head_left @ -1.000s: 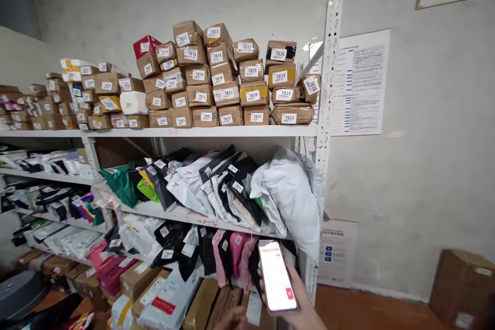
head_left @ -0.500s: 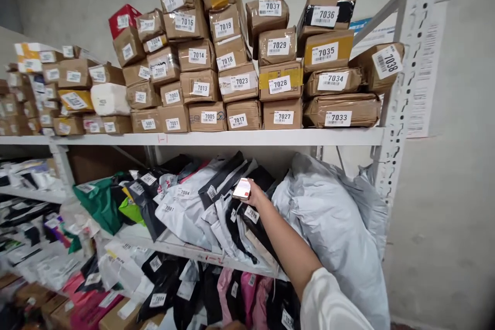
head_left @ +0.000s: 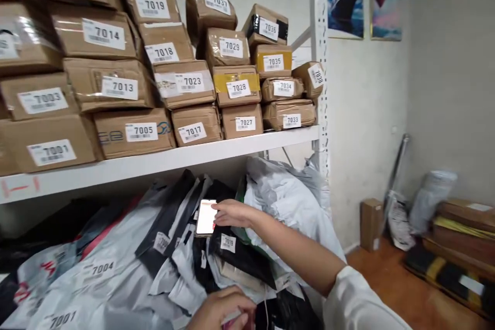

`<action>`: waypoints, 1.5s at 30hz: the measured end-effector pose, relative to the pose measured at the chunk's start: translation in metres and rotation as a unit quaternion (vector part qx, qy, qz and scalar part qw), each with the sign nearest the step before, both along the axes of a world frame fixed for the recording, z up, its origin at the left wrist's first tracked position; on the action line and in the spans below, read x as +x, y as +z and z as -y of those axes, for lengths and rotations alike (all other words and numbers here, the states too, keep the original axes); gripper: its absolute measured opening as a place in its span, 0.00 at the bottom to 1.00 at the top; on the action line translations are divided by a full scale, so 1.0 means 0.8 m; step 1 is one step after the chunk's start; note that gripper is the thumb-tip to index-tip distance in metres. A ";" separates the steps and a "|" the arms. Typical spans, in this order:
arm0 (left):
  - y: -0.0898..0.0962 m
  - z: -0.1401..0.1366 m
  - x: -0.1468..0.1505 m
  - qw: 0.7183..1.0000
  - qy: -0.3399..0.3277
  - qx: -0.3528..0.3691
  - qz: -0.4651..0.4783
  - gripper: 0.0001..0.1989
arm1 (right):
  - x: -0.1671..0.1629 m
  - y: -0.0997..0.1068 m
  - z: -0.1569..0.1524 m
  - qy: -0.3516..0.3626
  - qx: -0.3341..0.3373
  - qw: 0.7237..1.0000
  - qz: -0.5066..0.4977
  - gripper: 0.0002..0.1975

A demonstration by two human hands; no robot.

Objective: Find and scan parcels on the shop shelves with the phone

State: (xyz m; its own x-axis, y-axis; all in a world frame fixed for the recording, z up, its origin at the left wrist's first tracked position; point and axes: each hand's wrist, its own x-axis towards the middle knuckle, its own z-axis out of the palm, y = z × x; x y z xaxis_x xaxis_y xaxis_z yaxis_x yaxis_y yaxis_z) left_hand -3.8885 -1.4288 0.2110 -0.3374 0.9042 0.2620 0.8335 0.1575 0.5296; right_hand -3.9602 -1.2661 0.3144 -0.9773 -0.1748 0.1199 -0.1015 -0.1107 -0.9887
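Observation:
My right hand (head_left: pixel 232 214) reaches in from the right and is closed around a smartphone (head_left: pixel 206 216) with a bright, washed-out screen. Below the phone lies a black plastic mailer bag (head_left: pixel 243 255) labelled 7019, on the shelf among other bags. Low in the view, my left hand (head_left: pixel 222 309) has its fingers curled; a bit of pink shows between them, but I cannot make out what it is. White mailer bags marked 7004 (head_left: pixel 102 268) and 7001 lie to the left.
Above, a white metal shelf (head_left: pixel 193 157) carries stacked, numbered cardboard boxes (head_left: pixel 240 121). A large grey-white sack (head_left: pixel 282 191) bulges beside the shelf post (head_left: pixel 320 77). Along the right wall, boxes (head_left: pixel 371 224) and wrapped parcels stand on the orange-brown floor (head_left: pixel 359 278).
The view has come closer to the shelf and swung right, bringing the posters and floor parcels into sight. My left hand has risen into view. The phone stays in my right hand.

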 end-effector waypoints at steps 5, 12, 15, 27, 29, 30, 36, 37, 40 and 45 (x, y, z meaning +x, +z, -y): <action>0.081 0.003 0.004 0.989 -0.007 -0.003 -0.151 0.14 | 0.133 0.086 -0.097 -0.077 0.101 0.967 -0.223 0.29; 0.189 -0.050 -0.011 0.882 0.079 0.000 -0.464 0.18 | 0.154 0.223 -0.301 -0.563 0.356 0.556 -0.497 0.33; 0.239 -0.099 -0.013 0.835 0.086 -0.013 -0.543 0.16 | 0.133 0.256 -0.361 -0.555 0.374 0.567 -0.480 0.39; 0.276 -0.041 -0.039 0.771 0.325 -0.043 -0.546 0.16 | 0.126 0.128 -0.317 -0.339 0.485 0.418 -0.689 0.45; 0.255 -0.039 -0.040 0.754 0.299 -0.106 -0.576 0.14 | 0.121 0.131 -0.315 -0.360 0.478 0.402 -0.693 0.43; 0.247 -0.041 -0.041 0.743 0.284 -0.121 -0.594 0.13 | 0.117 0.138 -0.316 -0.377 0.471 0.394 -0.693 0.42; 0.256 -0.094 -0.032 0.685 0.237 -0.035 -0.688 0.20 | 0.107 0.209 -0.347 -0.483 0.428 0.333 -0.687 0.38; 0.267 -0.110 -0.026 0.675 0.233 -0.013 -0.700 0.20 | 0.107 0.220 -0.352 -0.501 0.428 0.332 -0.675 0.39; 0.308 -0.166 -0.015 0.656 0.226 0.033 -0.719 0.23 | 0.109 0.254 -0.358 -0.535 0.448 0.352 -0.624 0.43; 0.363 -0.261 -0.026 0.667 0.233 0.055 -0.705 0.38 | 0.123 0.307 -0.361 -0.515 0.525 0.422 -0.530 0.46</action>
